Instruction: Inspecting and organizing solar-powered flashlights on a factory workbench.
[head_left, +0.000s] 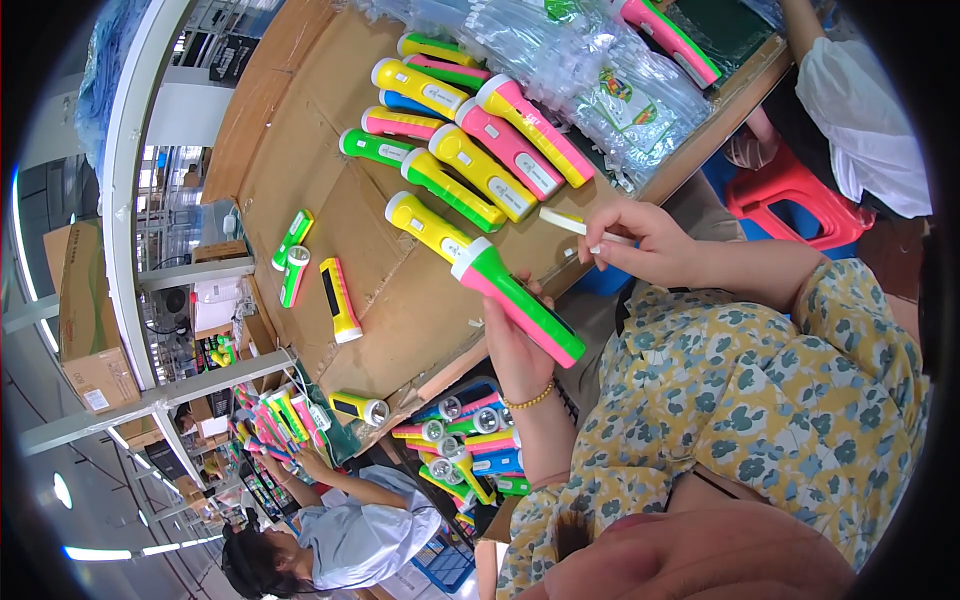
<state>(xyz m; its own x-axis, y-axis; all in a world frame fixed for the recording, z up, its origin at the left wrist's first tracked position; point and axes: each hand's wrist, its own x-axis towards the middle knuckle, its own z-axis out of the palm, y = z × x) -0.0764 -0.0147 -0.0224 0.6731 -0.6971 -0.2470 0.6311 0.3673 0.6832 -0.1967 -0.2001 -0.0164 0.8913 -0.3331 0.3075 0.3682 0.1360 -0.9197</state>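
Observation:
My left hand [517, 345], with a beaded bracelet at the wrist, is closed around a green and pink flashlight [522, 305] that has a white head. Its fingers are partly hidden behind the flashlight. Just to the right, my right hand [645, 243] pinches a thin white strip-like piece [563, 221]; its exact kind does not show. A yellow flashlight [428, 222] lies right beside the held one. Beyond it, several yellow, pink and green flashlights, including a yellow one [483, 172], lie in a loose group on the cardboard-covered table [330, 190].
Clear plastic bags [600, 90] are heaped at the far side. Loose flashlights, one yellow and pink [341, 300], lie to the left. A crate of flashlights [465, 440] stands below the table edge. One co-worker [370, 520] handles flashlights at lower left; another person's white sleeve [870, 120] and a red stool [800, 205] are at right.

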